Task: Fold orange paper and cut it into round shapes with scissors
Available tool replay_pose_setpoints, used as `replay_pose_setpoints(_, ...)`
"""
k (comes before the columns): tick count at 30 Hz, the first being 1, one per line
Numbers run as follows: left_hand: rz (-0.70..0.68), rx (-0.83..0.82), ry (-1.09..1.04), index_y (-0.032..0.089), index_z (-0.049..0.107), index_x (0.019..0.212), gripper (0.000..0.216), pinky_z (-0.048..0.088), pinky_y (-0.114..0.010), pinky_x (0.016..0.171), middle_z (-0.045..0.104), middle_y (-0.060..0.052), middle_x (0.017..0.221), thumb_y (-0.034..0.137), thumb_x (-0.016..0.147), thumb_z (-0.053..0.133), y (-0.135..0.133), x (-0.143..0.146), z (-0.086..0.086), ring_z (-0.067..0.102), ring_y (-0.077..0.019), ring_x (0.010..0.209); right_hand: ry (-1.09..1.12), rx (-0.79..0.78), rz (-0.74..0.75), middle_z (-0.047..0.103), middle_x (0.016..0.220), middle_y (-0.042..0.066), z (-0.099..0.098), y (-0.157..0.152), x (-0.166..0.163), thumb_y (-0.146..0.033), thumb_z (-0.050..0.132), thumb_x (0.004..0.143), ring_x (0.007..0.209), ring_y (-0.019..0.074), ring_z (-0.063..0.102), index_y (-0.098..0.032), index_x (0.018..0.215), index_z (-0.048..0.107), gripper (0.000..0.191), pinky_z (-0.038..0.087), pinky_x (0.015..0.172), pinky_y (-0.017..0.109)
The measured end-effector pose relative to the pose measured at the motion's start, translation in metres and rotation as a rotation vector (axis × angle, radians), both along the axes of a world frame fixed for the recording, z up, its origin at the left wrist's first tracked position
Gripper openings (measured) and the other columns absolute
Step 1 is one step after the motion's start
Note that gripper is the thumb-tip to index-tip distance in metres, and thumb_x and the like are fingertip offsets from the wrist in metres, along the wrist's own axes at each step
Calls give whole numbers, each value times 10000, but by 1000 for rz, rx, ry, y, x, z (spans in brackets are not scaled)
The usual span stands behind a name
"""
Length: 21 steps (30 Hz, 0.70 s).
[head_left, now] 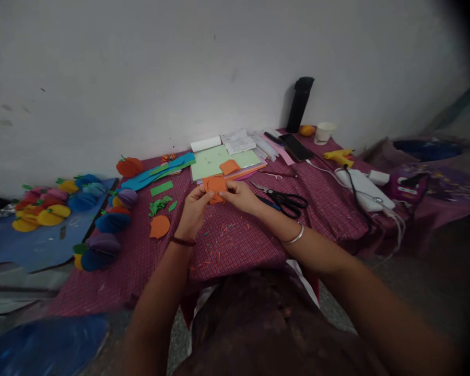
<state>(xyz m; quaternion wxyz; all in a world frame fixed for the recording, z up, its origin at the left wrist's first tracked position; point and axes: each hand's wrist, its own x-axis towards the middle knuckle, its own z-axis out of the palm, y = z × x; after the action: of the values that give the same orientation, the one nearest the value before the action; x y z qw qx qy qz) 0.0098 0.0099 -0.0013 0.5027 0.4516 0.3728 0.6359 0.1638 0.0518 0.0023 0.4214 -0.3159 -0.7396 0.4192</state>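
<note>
Both my hands meet over the checked maroon cloth [235,245], pinching a small stack of orange paper pieces [215,186]. My left hand [194,209] grips the stack's left edge with closed fingers. My right hand [241,197] holds the right edge between thumb and fingers. A loose orange paper circle [159,226] lies left of my left hand. Black scissors [285,201] rest just right of my right hand. Small green paper leaves [159,204] and a green strip [161,188] lie beyond the left hand.
Coloured folded-paper fruits [62,201] sit at the left on a blue sheet [35,245]. Coloured paper sheets [223,159], a phone [295,146], a black bottle [300,104], a white cup [324,132], a yellow glue gun [339,155] and white cables [364,190] lie toward the wall.
</note>
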Motion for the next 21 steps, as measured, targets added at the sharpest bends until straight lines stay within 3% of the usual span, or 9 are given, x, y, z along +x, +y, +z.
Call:
replay_pose_setpoints(3, -52, 8, -29, 174, 664, 866, 300, 469, -226, 679, 676, -11, 823, 281, 619, 798, -1, -1, 6, 615, -114, 737, -115, 97, 9, 550, 678, -6, 1, -1, 3, -225, 571, 785, 697, 146, 472, -159, 718, 586, 95, 334, 620, 234)
replay_pose_setpoints(9, -74, -66, -124, 149, 671, 757, 275, 476, -214, 624, 652, -23, 755, 366, 642, 793, -4, -10, 13, 591, -108, 690, -245, 189, 66, 458, 615, -29, 4, -5, 4, -230, 562, 787, 612, 116, 380, -162, 650, 515, 160, 249, 578, 235)
replay_pose_setpoints(13, -99, -150, -4, 133, 641, 670, 292, 317, -170, 412, 556, 16, 611, 381, 648, 794, -4, -22, 13, 442, -51, 479, -239, 168, 154, 493, 637, -29, 4, -5, 5, -239, 565, 795, 624, 118, 406, -151, 700, 563, 129, 273, 595, 229)
replay_pose_setpoints(15, -87, -155, 63, 126, 622, 636, 313, 252, -161, 378, 516, 29, 570, 389, 652, 790, -3, -26, 14, 385, -34, 437, -239, 157, 182, 533, 670, -21, 3, -4, 6, -237, 567, 798, 646, 123, 434, -142, 748, 598, 112, 300, 615, 229)
replay_pose_setpoints(21, 24, 2, 172, 182, 591, 794, 268, 364, -171, 426, 568, 51, 625, 261, 630, 787, -5, -20, 21, 449, -52, 444, -267, 168, 207, 584, 754, -2, 2, 2, 9, -238, 553, 820, 691, 128, 485, -127, 853, 620, 134, 334, 639, 223)
